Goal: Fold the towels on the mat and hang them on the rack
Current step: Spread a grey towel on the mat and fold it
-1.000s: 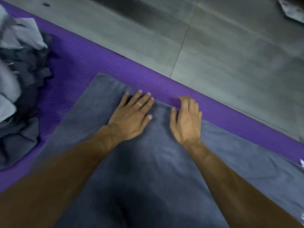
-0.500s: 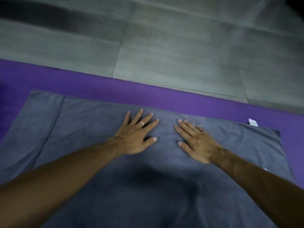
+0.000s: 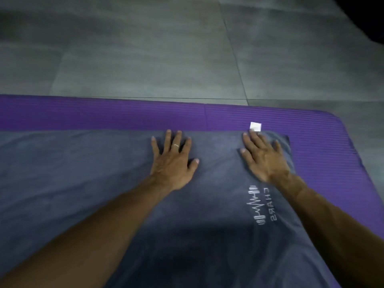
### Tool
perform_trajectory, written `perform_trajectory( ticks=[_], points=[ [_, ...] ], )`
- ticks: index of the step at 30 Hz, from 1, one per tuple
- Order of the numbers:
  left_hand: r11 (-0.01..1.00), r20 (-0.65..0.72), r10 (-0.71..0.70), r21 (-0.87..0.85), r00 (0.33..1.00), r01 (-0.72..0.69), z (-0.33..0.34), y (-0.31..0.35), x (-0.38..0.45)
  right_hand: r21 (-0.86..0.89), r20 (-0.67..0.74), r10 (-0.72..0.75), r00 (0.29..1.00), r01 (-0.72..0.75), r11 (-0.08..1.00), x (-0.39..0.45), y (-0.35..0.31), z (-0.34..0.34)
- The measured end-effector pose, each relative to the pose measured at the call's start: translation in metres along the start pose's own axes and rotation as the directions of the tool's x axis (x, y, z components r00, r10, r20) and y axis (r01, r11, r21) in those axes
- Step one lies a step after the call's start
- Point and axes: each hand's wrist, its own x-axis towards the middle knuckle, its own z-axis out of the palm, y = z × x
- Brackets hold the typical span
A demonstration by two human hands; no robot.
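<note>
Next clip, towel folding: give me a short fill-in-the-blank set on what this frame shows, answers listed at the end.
1. The grey towel lies spread on a mat whose colour is ____.
2. Both the left hand and the right hand rest on the towel with fingers ____.
3. A ring is worn on the ____ hand.
4. The small white tag sticks out at the towel's far edge, nearest the fingertips of the ____ hand.

Missing words: purple; straight; left; right
</note>
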Motion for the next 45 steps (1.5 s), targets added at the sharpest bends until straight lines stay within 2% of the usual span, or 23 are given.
perform_trajectory(
  ticks=[6,9,11,13,14,16,18,19,20,22,24,25,27,28,30,31,32,34,35,36,37,41,45],
  points=[
    [0.998,-0.031,-0.031,0.05,0.999,0.033,0.015,0.047,0.019,0.116,-0.222,0.045,0.974,-0.02,0.993,0.024,0.044,-0.001],
    [0.993,-0.049,-0.045,0.11,0.998,0.05,0.02,0.047,0.018,0.142,-0.146,0.213,0.966,-0.193,0.971,0.044,0.049,-0.015],
    [0.992,-0.053,-0.054,0.109,0.997,0.06,0.021,0.046,0.017,0.052,-0.114,0.2,0.973,-0.196,0.979,0.05,0.05,-0.024],
    [0.992,-0.034,-0.067,0.106,0.997,0.07,0.021,0.047,0.02,-0.02,-0.193,0.183,0.964,-0.19,0.982,0.045,0.043,-0.025],
    [0.991,-0.022,-0.076,0.108,0.997,0.077,0.02,0.048,0.02,-0.009,-0.253,0.153,0.955,-0.161,0.987,0.036,0.031,-0.021],
    [0.99,-0.036,-0.085,0.114,0.996,0.089,0.018,0.053,0.016,0.112,-0.314,0.004,0.949,0.033,0.993,0.007,0.001,-0.003],
    [0.994,-0.103,-0.055,0.092,0.993,0.064,0.017,0.058,0.004,0.107,-0.227,-0.173,0.958,0.201,0.974,-0.024,-0.014,0.019],
    [0.996,-0.11,-0.027,0.078,0.994,0.036,0.018,0.06,-0.006,0.068,-0.155,-0.138,0.978,0.15,0.986,-0.033,-0.003,0.026],
    [0.998,-0.102,-0.006,0.065,0.995,0.013,0.021,0.06,-0.017,0.065,-0.056,0.004,0.998,-0.001,0.998,-0.037,0.017,0.028],
    [0.999,-0.08,0.0,0.05,0.997,0.004,0.028,0.057,-0.039,0.101,0.038,0.332,0.942,-0.334,0.937,-0.034,0.062,0.02],
    [0.998,-0.093,0.006,0.058,0.996,-0.001,0.033,0.053,-0.055,0.06,0.048,0.407,0.912,-0.41,0.91,-0.032,0.081,0.003],
    [0.998,-0.118,0.004,0.059,0.993,0.003,0.035,0.052,-0.064,0.023,-0.006,0.35,0.937,-0.35,0.937,-0.035,0.072,-0.003],
    [0.999,-0.171,0.006,0.049,0.985,0.002,0.04,0.051,-0.084,0.1,-0.138,0.112,0.984,-0.098,0.99,-0.052,0.022,-0.006],
    [0.999,-0.178,0.011,0.046,0.984,-0.003,0.045,0.05,-0.097,0.185,-0.159,-0.026,0.987,0.056,0.981,-0.069,-0.006,0.0],
    [0.998,-0.158,0.033,0.051,0.987,-0.026,0.057,0.043,-0.128,0.155,-0.125,-0.319,0.94,0.336,0.929,-0.114,-0.049,0.028],
    [0.998,-0.143,0.045,0.057,0.989,-0.037,0.062,0.037,-0.143,0.088,-0.077,-0.358,0.931,0.364,0.927,-0.135,-0.057,0.039],
    [0.997,-0.125,0.049,0.067,0.991,-0.041,0.067,0.031,-0.157,0.033,-0.073,-0.32,0.945,0.323,0.946,-0.148,-0.055,0.046],
    [0.996,-0.109,0.038,0.082,0.993,-0.029,0.069,0.019,-0.178,0.06,-0.091,-0.011,0.996,0.017,0.998,-0.158,-0.039,0.051],
    [0.997,-0.117,0.034,0.076,0.993,-0.025,0.069,0.015,-0.187,0.073,-0.074,0.121,0.99,-0.116,0.991,-0.162,-0.032,0.047],
    [0.997,-0.13,0.049,0.066,0.99,-0.041,0.068,0.013,-0.195,0.077,-0.087,0.16,0.983,-0.153,0.985,-0.168,-0.032,0.042],
    [0.995,-0.14,0.091,0.054,0.986,-0.085,0.069,0.014,-0.206,0.085,-0.124,0.12,0.985,-0.11,0.99,-0.177,-0.038,0.037],
    [0.936,-0.143,0.348,-0.003,0.926,-0.352,0.083,0.026,-0.244,0.165,-0.226,-0.222,0.949,0.262,0.951,-0.239,-0.087,0.04],
    [0.9,-0.144,0.433,0.012,0.89,-0.436,0.093,0.036,-0.251,0.132,-0.157,-0.253,0.955,0.274,0.953,-0.281,-0.093,0.061]
  ],
)
